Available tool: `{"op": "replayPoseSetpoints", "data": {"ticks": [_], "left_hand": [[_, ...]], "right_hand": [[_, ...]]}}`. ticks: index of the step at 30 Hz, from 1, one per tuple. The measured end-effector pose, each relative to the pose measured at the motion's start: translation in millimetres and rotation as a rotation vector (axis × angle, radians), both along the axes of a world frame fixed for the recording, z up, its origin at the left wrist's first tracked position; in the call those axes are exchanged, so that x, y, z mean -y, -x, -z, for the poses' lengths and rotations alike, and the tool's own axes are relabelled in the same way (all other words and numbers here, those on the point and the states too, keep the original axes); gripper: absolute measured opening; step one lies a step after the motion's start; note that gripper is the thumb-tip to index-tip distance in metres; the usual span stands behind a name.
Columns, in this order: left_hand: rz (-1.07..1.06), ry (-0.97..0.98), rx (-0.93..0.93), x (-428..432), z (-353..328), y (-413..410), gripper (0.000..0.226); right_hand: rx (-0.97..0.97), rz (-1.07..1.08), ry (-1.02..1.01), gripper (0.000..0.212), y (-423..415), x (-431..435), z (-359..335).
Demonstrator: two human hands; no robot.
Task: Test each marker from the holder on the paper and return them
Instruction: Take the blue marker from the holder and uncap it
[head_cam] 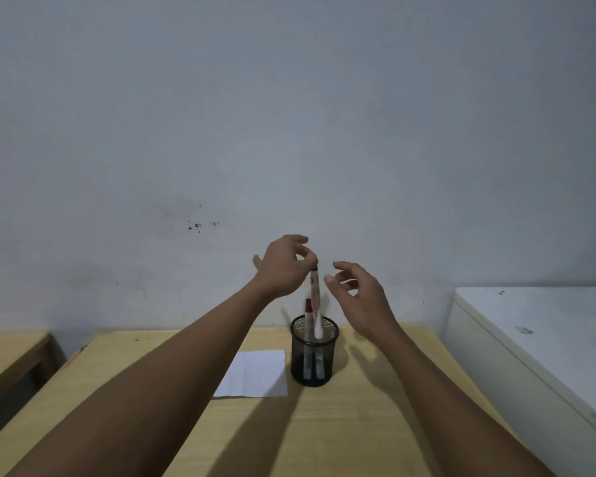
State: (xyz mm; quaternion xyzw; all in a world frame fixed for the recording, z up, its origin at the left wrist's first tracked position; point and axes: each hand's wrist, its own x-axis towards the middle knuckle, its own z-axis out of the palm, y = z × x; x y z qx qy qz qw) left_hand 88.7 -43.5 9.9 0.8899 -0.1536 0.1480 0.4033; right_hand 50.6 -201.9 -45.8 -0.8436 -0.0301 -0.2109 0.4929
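A black mesh holder (314, 356) stands on the wooden table, just right of a white sheet of paper (257, 373). My left hand (283, 266) pinches the top of a white marker with a blue cap (315, 301); the marker hangs nearly upright with its lower end inside the holder's mouth. A red-capped marker (308, 306) stands in the holder beside it, and at least one more shows through the mesh. My right hand (358, 294) hovers just right of the held marker, fingers spread, holding nothing.
The light wooden table (341, 425) runs up to a pale wall. A white cabinet or appliance (537, 325) stands against its right side. Another wooden surface (4, 352) lies to the left, across a gap.
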Motion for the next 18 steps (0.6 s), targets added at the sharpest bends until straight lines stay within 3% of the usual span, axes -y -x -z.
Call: {"op": "replayPoseSetpoints", "data": {"ticks": [3, 6, 9, 11, 18], "left_hand": [[0.025, 0.283, -0.002, -9, -33, 23, 0.023], [0.046, 0.497, -0.030, -25, -60, 48, 0.018], [0.075, 0.475, -0.010, -48, -67, 72, 0.022], [0.130, 0.370, 0.030, -58, -65, 87, 0.023], [-0.013, -0.108, 0.354, -77, -60, 118, 0.022]], "right_hand": [[-0.124, -0.162, -0.108, 0.026, 21, -6, -29], [-0.119, -0.200, -0.408, 0.018, 44, -10, -53], [-0.086, -0.249, -0.912, 0.013, 61, -12, -75], [-0.040, -0.297, -1.114, 0.011, 69, -19, -86], [-0.067, -0.295, -0.716, 0.022, 101, -51, -108]]}}
